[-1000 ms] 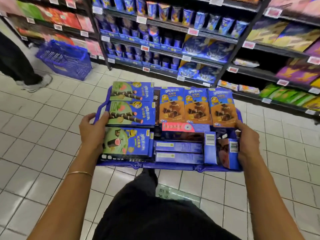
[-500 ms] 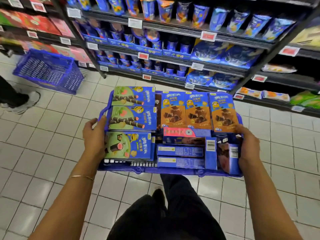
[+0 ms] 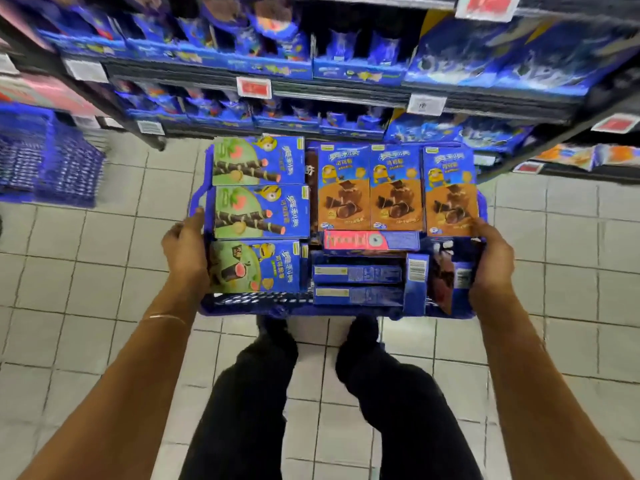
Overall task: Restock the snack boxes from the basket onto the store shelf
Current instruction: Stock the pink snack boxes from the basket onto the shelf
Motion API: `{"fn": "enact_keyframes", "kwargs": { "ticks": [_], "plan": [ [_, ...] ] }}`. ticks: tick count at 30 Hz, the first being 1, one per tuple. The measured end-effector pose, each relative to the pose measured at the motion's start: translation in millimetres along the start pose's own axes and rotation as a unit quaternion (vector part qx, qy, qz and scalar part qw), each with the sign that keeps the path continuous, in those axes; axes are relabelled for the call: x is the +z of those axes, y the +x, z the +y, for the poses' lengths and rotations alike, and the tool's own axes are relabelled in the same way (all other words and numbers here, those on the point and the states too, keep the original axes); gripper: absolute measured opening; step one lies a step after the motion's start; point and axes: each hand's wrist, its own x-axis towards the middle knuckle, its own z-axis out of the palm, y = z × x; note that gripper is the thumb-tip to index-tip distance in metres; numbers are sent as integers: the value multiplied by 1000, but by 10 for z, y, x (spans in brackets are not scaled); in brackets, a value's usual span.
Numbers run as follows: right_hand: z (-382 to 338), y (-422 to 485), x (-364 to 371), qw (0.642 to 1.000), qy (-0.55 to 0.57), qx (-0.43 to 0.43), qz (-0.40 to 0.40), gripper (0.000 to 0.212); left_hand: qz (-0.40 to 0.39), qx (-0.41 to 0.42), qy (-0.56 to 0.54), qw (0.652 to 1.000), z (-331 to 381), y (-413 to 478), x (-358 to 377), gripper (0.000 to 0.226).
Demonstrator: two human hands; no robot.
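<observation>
- Fingers [image 3: 194,220] of your left hand [image 3: 185,249] grip the left edge of the basket [image 3: 263,308], thumb up beside the rim. Your right hand [image 3: 491,258] grips the right edge in the same way, so neither hand is free to pick.
- You hold the basket roughly level in front of your legs, above the tiled floor [image 3: 104,271] and facing the store shelf [image 3: 311,88]. Every snack box in view lies in it, so restocking looks not yet begun.
- Judged from this, the step is bringing the load to the shelf. Hold the basket flat, since the boxes sit loose and high. Set it down just before the shelf, then lift boxes with a free hand.
- Inside the basket, 3 green boxes [image 3: 258,211] lie flat in a column on the left. 3 orange boxes [image 3: 394,188] lie side by side at the far right.
- A pink-edged box [image 3: 370,240] lies just nearer than the orange ones, and 2 blue boxes [image 3: 356,273] rest on their edges nearer to you.
- Blue packs fill the shelf, too blurred to match to a box; red price tags [image 3: 254,87] hang on its edges.
- Another blue basket [image 3: 52,161] stands on the floor, well apart to your left.
</observation>
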Motion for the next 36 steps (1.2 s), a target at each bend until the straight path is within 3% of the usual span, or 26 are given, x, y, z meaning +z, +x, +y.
{"fn": "enact_keyframes", "kwargs": {
  "ticks": [6,12,15,18,28,31,33,34,36],
  "plan": [
    [672,1126,639,999,37,6,-6,63,-23,-5,-12,1000,-414,1323,695,38],
    [1245,2040,1048,998,53,-9,12,42,-30,33,-21,999,-954,2312,1314,18],
    [1471,2438,1156,998,51,-32,10,24,-40,49,-18,998,-1170,2662,1587,20],
    [1596,2679,1245,998,47,-50,5,20,-28,69,-10,997,-1336,2851,1764,26],
    [1758,2886,1248,994,-6,-102,36,47,6,154,44,987,-1654,3112,1833,48],
    [1802,2889,1198,986,-73,-141,40,53,1,173,67,983,-1687,3098,1763,42],
    [1775,2829,1177,978,-142,-150,37,63,-23,187,121,975,-1652,3039,1724,52],
    [1749,2780,1163,962,-211,-161,61,71,-35,196,189,961,-1626,2991,1712,60],
    [1704,2641,1153,894,-358,-227,143,84,-17,234,347,908,-1579,2841,1716,74]
  ]
}}
